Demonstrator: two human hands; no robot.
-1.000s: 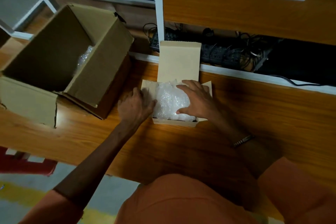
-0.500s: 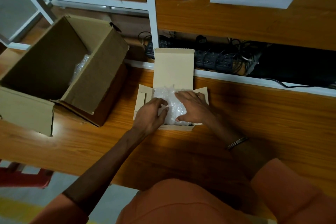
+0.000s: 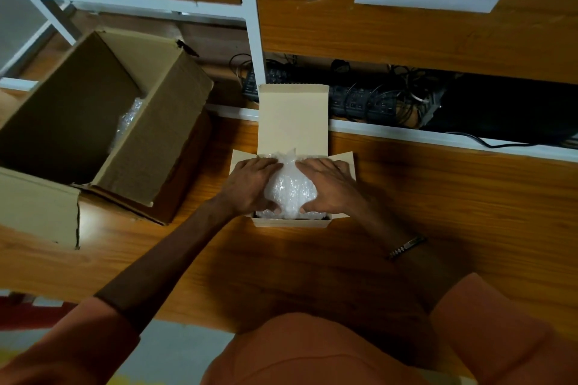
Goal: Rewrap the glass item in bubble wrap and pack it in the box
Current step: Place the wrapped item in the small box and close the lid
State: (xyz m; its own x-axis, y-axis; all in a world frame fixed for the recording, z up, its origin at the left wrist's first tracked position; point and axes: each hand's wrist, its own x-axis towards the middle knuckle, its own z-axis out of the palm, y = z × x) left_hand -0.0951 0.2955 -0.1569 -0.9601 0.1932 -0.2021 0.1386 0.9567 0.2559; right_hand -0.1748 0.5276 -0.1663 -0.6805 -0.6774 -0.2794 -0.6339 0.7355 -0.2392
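Both hands [image 3: 292, 186] cupping bundle [image 3: 290, 187] inside box [image 3: 292, 222]

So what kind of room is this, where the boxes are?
Probably a packing or storeroom workbench. A big cardboard carton stands open beside a small box holding a bubble-wrapped bundle, all on a wooden bench under white-framed shelving, with power strips behind.

Left hand [image 3: 250, 186] has climbed off the box edge onto the bubble-wrapped bundle [image 3: 289, 187], now cupping its nine o'clock side; right hand [image 3: 331, 187] has slid to three o'clock, both pressing it into the small box [image 3: 291, 222].
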